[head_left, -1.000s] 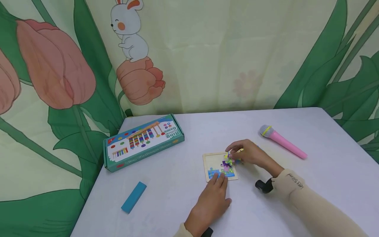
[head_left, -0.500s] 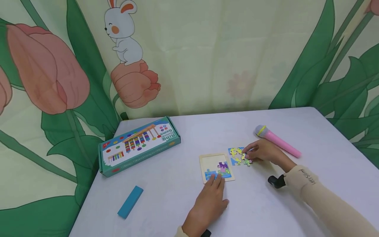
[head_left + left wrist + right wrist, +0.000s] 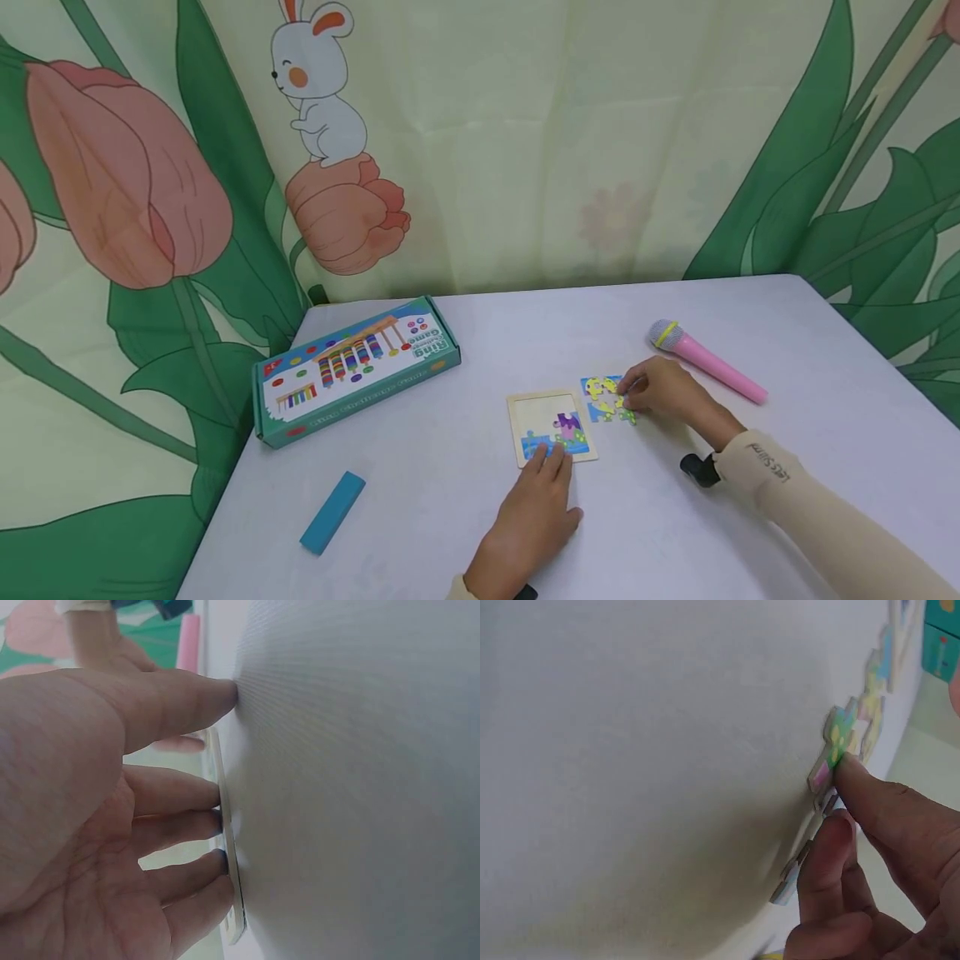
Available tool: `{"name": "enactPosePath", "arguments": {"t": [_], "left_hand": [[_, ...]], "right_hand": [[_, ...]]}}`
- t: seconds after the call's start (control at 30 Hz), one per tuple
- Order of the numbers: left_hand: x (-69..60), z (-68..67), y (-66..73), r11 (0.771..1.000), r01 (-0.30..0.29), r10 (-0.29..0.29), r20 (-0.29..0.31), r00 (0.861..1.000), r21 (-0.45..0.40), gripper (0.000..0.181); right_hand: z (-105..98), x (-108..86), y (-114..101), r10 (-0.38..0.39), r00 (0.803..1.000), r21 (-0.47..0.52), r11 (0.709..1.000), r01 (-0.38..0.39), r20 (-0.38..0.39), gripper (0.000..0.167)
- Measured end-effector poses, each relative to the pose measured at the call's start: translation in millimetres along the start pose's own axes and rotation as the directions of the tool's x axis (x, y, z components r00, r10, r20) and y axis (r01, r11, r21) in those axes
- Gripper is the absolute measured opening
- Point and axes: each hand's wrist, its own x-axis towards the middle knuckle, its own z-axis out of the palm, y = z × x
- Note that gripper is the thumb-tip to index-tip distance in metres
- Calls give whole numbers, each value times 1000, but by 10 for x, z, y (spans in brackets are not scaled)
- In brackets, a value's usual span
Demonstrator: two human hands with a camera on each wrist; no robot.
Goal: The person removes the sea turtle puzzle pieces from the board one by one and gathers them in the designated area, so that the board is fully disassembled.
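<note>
A small wooden puzzle tray (image 3: pixel 513 417) lies on the white table, partly filled along its lower side with blue, green, pink and purple puzzle pieces (image 3: pixel 568 429). My left hand (image 3: pixel 528 517) rests its straight fingertips on the near edge of the tray; the left wrist view shows these fingers (image 3: pixel 180 791) along the thin rim (image 3: pixel 234 877). Right of the tray lie several loose blue and yellow pieces (image 3: pixel 597 411). Over them, my right hand (image 3: pixel 663 392) pinches a green, pink-marked puzzle piece (image 3: pixel 836 739) at the table surface, thumb and curled fingers at its edge.
A pink toy microphone (image 3: pixel 716 367) lies behind my right hand. To the left are a green game box (image 3: pixel 356 371) and a blue block (image 3: pixel 332 512). A printed curtain (image 3: pixel 510 150) hangs behind the table's far edge.
My right hand has moved from above the tray to the right, carrying the green piece down to the loose pieces, which are now uncovered. My left hand stays on the tray's edge.
</note>
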Motion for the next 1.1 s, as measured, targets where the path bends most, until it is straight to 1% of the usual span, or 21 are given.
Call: {"name": "enactPosePath", "arguments": {"t": [0.13, 0.3, 0.37, 0.43, 0.5, 0.57, 0.63, 0.67, 0.77, 0.87, 0.97, 1.03, 1.1], "left_hand": [[-6, -3, 1, 1000, 2, -2, 9, 1000, 2, 69], [-12, -2, -9, 1000, 10, -10, 16, 1000, 5, 68], [-14, 0, -9, 1000, 7, -7, 7, 1000, 2, 68], [-16, 2, -8, 1000, 0, 0, -4, 1000, -2, 68], [-18, 4, -6, 1000, -8, 8, -19, 1000, -8, 67], [-21, 9, -7, 1000, -17, 17, -33, 999, -5, 67], [-24, 13, -7, 1000, -22, 22, -39, 999, 1, 67], [-25, 16, -7, 1000, -23, 24, -40, 999, 2, 67], [-23, 16, -6, 1000, -25, 25, -39, 999, 12, 68], [-4, 14, -3, 999, -21, 23, -38, 999, 47, 70], [23, 13, 5, 997, -14, 18, -51, 999, 78, 72], [33, 15, 14, 997, -8, 13, -56, 998, 83, 72], [28, 14, 27, 996, -8, 14, -63, 998, 88, 69]], "right_hand": [[38, -27, -51, -32, 999, -57, 998, 30, -25, 8], [104, -17, -164, -64, 997, -151, 987, 59, -31, 8], [142, -15, -222, -105, 994, -155, 983, 100, -24, 9], [193, -19, -289, -158, 987, -117, 981, 157, 1, 9], [249, -22, -350, -240, 970, -63, 968, 242, 39, 9], [306, -21, -403, -320, 945, -26, 946, 323, 73, 13], [350, -20, -441, -382, 919, -35, 921, 387, 101, 17], [370, -17, -451, -399, 910, -48, 913, 406, 113, 20], [409, -4, -457, -410, 901, -91, 901, 424, 140, 24], [426, 14, -442, -408, 901, -107, 899, 424, 147, 23], [430, 26, -424, -412, 900, -101, 898, 428, 143, 22], [432, 31, -413, -415, 899, -95, 898, 429, 142, 22], [444, 33, -402, -411, 900, -80, 902, 425, 142, 22]]}}
